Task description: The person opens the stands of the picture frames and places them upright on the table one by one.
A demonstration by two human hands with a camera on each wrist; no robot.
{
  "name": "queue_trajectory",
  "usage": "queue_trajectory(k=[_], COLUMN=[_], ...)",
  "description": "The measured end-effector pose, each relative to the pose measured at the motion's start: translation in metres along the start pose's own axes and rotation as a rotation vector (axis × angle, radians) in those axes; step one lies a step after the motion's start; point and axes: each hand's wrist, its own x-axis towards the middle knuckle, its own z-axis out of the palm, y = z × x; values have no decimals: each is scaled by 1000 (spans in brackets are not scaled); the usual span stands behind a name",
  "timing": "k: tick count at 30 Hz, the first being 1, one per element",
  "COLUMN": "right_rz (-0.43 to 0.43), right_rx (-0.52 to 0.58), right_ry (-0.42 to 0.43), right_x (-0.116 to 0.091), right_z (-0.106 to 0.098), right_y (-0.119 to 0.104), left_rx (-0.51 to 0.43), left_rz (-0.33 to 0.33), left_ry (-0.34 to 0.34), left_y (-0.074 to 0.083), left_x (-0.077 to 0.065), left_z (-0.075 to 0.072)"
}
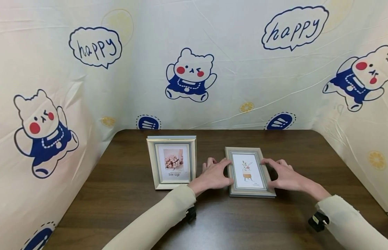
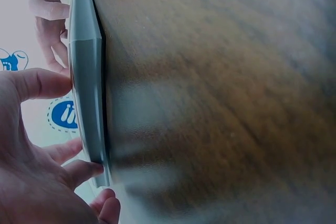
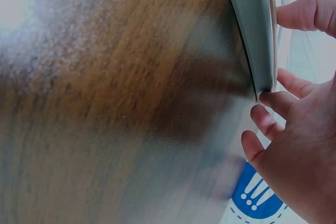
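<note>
A champagne-coloured photo frame (image 1: 249, 193) with a potted-plant print lies face up, close on the brown table, between both hands. On its left side, my left hand (image 1: 214, 174) holds the border, thumb and fingers spread apart. Its thumb (image 2: 44, 85) reaches onto the face while a finger (image 2: 86, 170) meets the side edge. The opposite border is held by my right hand (image 1: 286, 176) in a like way. In the right wrist view, that thumb (image 3: 307, 14) touches the front rim, and fingertips sit at the far corner.
A second photo frame (image 1: 152, 163), with a pink flower picture, stands upright left of my left hand, near the forearm. The wooden table (image 1: 119, 211) ends at a patterned cloth (image 1: 237, 69) with bears and "happy" bubbles. Each wrist wears a small black camera (image 1: 318, 221).
</note>
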Motion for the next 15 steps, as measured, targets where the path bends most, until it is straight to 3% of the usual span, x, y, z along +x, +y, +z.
queue_trajectory(k=[15], right_rz=[-4], right_rx=[2], right_ry=[21], right_x=[-4], right_z=[0], right_y=[-3], left_rx=[4], left_rz=[13], left_ry=[14], left_y=[0], left_x=[0], left_z=[2])
